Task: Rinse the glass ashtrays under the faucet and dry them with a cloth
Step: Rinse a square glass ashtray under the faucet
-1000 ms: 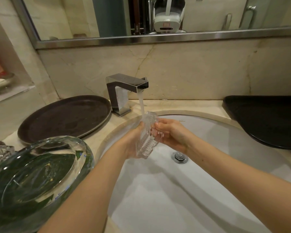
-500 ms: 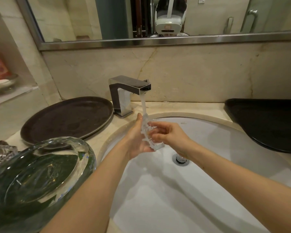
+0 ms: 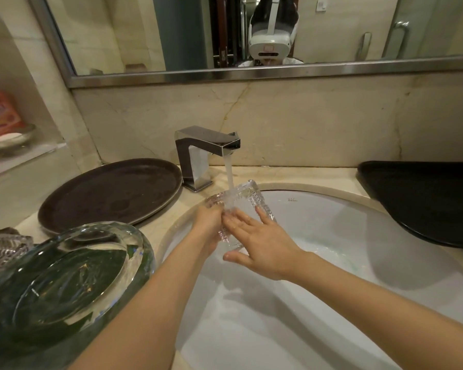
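A square cut-glass ashtray (image 3: pixel 247 198) lies nearly flat under the running water of the chrome faucet (image 3: pixel 206 153), over the white sink (image 3: pixel 332 236). My left hand (image 3: pixel 207 228) grips its left near edge from below. My right hand (image 3: pixel 254 241) lies flat on its top face, fingers spread, thumb under the near edge. A large round clear glass ashtray (image 3: pixel 64 273) rests at the lower left on the counter. Another ribbed glass piece (image 3: pixel 3 249) shows at the far left edge. No cloth is in view.
A round dark brown tray (image 3: pixel 112 193) lies on the counter left of the faucet. A black tray (image 3: pixel 425 201) sits at the right, overlapping the sink rim. A wall niche at the left holds a soap dish (image 3: pixel 11 138) and an orange packet (image 3: pixel 0 113). A mirror hangs above.
The ashtray has gone from standing on edge between my hands to lying nearly flat under the stream. My right hand has opened and now lies across its top.
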`<state>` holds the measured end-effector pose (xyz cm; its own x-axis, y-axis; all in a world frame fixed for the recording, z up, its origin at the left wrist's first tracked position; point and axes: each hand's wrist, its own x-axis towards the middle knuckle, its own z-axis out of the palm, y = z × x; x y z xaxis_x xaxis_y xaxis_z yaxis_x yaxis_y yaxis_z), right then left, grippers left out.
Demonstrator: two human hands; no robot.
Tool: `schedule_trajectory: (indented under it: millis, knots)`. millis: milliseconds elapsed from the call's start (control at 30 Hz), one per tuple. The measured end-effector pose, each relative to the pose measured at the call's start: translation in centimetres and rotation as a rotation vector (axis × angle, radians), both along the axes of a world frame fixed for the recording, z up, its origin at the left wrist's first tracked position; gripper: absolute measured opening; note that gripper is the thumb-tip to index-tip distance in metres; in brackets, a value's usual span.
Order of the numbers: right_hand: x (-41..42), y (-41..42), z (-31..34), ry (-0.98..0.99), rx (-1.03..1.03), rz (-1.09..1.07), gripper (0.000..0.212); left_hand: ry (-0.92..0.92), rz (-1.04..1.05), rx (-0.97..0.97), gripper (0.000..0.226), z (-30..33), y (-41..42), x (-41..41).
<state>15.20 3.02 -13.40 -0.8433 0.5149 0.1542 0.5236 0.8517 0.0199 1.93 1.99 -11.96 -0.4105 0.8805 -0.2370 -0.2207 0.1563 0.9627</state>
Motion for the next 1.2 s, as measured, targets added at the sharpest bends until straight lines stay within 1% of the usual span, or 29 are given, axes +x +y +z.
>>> schedule_trajectory:
  millis: [33,67,100,133,200,233,267,300,333,367,400,433,500,567,600,633,733,767,800,833,867,900,933,1000,1033,1067,1100,1133,1200]
  knots:
    - [0.1,0.3,-0.1,0.012,0.043,0.031,0.090,-0.012,0.017,0.007,0.020,-0.1,0.1,-0.2]
    - [0.3,0.7,-0.5,0.069,0.116,0.073,0.087,-0.037,0.035,0.015,0.023,-0.1,0.3,-0.4]
    - [0.5,1.1,-0.8,0.179,0.194,0.090,0.081,-0.063,0.054,0.021,0.025,-0.1,0.4,-0.6]
    - [0.8,1.6,-0.9,0.335,0.229,0.078,0.075,-0.069,0.069,0.020,0.028,-0.2,0.5,-0.6]
    - [1.4,2.7,-0.7,0.634,0.204,-0.047,0.054,-0.047,0.085,-0.016,0.033,0.0,0.4,-0.6]
    - [1.4,3.0,-0.3,0.726,0.112,-0.139,0.036,-0.046,0.094,-0.044,0.032,0.1,0.4,-0.5]
    - [1.6,3.4,0.0,0.784,-0.065,-0.230,0.022,-0.065,0.100,-0.069,0.028,0.2,0.3,-0.4]
    - [1.6,3.5,0.5,0.780,-0.334,-0.333,0.029,-0.107,0.109,-0.083,0.027,0.2,0.2,-0.4]
    - [1.5,3.5,0.8,0.746,-0.675,-0.392,0.040,-0.172,0.111,-0.083,0.028,0.4,0.1,-0.3]
    - [1.5,3.4,0.9,0.720,-0.973,-0.409,0.044,-0.238,0.100,-0.083,0.029,0.5,-0.1,-0.2]
    - [1.4,3.2,0.8,0.730,-1.173,-0.397,0.038,-0.299,0.083,-0.088,0.029,0.6,-0.2,-0.1]
    - [1.3,3.0,0.8,0.773,-1.287,-0.374,0.029,-0.340,0.055,-0.098,0.027,0.8,-0.3,0.0]
    - [1.2,2.8,1.2,0.908,-1.361,-0.364,0.015,-0.353,0.016,-0.080,0.023,0.9,-0.5,0.0]
    - [1.2,3.3,1.4,1.002,-1.295,-0.395,0.013,-0.231,0.003,-0.036,0.022,0.8,-0.3,0.1]
    - [1.2,3.6,1.5,1.023,-1.245,-0.410,0.012,-0.101,0.009,-0.035,0.024,0.8,-0.3,0.2]
    - [1.2,3.7,1.6,1.028,-1.191,-0.422,0.012,0.057,0.030,-0.052,0.024,0.6,-0.3,0.3]
    - [1.0,3.9,1.5,1.017,-1.004,-0.456,0.014,0.559,0.085,-0.138,0.010,0.3,-0.6,0.2]
    - [0.9,3.8,1.4,1.009,-0.936,-0.468,0.019,0.684,0.079,-0.184,0.015,0.2,-0.8,0.0]
    - [0.9,3.8,1.2,0.995,-0.838,-0.477,0.025,0.751,0.075,-0.234,0.026,-0.1,-0.8,-0.1]
    - [1.0,3.8,0.9,0.967,-0.706,-0.475,0.029,0.756,0.077,-0.266,0.034,-0.2,-0.8,-0.1]
    - [1.0,3.7,0.7,0.926,-0.562,-0.468,0.030,0.704,0.076,-0.272,0.039,-0.1,-0.8,0.1]
    - [1.1,3.5,0.4,0.887,-0.423,-0.458,0.031,0.594,0.067,-0.262,0.041,0.1,-0.8,0.3]
    - [1.3,3.3,0.2,0.863,-0.296,-0.442,0.032,0.434,0.033,-0.245,0.045,0.5,-0.8,0.6]
    - [1.4,2.7,-0.1,0.823,-0.109,-0.379,0.037,0.027,-0.124,-0.180,0.060,1.2,-0.7,1.2]
    - [1.3,2.3,-0.1,0.787,-0.048,-0.333,0.041,-0.172,-0.196,-0.149,0.069,1.3,-0.7,1.2]
    - [1.1,2.0,-0.3,0.733,-0.005,-0.274,0.045,-0.331,-0.226,-0.126,0.078,1.3,-0.6,1.0]
    - [0.8,1.6,-0.5,0.674,0.032,-0.206,0.049,-0.451,-0.224,-0.102,0.081,1.2,-0.6,0.8]
    - [0.5,1.4,-0.8,0.624,0.063,-0.142,0.050,-0.537,-0.197,-0.074,0.075,1.2,-0.7,0.7]
    - [0.4,1.3,-1.5,0.536,0.077,-0.026,0.048,-0.647,-0.102,-0.002,0.048,0.9,-0.7,0.5]
